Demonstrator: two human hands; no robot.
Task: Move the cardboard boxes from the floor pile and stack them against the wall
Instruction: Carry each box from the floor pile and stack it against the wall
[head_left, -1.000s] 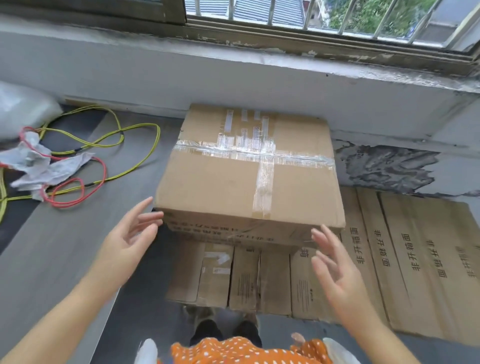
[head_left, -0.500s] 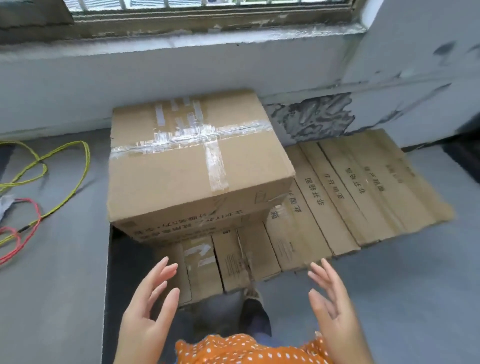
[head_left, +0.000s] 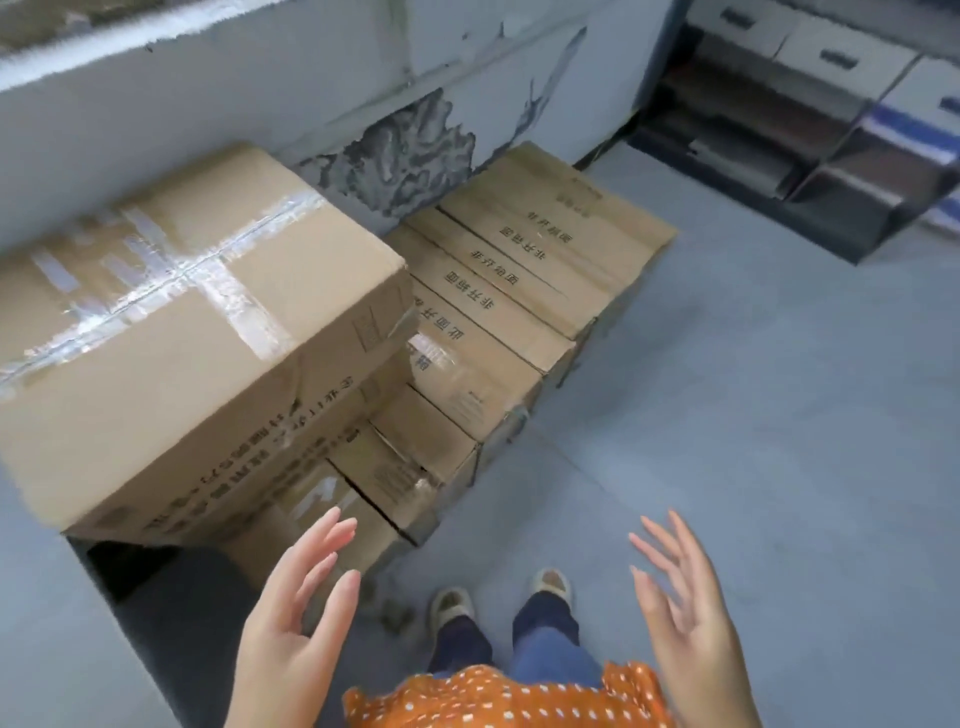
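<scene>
A large brown cardboard box (head_left: 202, 332) fills the left of the frame, its top sealed with a cross of clear tape and dark print running along its near side, too blurred to read. It rests on a row of narrower cardboard boxes (head_left: 498, 312) lined up against the peeling wall (head_left: 322, 88), reaching toward the upper centre. At the bottom, the left hand (head_left: 291, 629) and right hand (head_left: 685, 618) hover with fingers spread, palms facing each other, holding nothing, apart from the boxes.
</scene>
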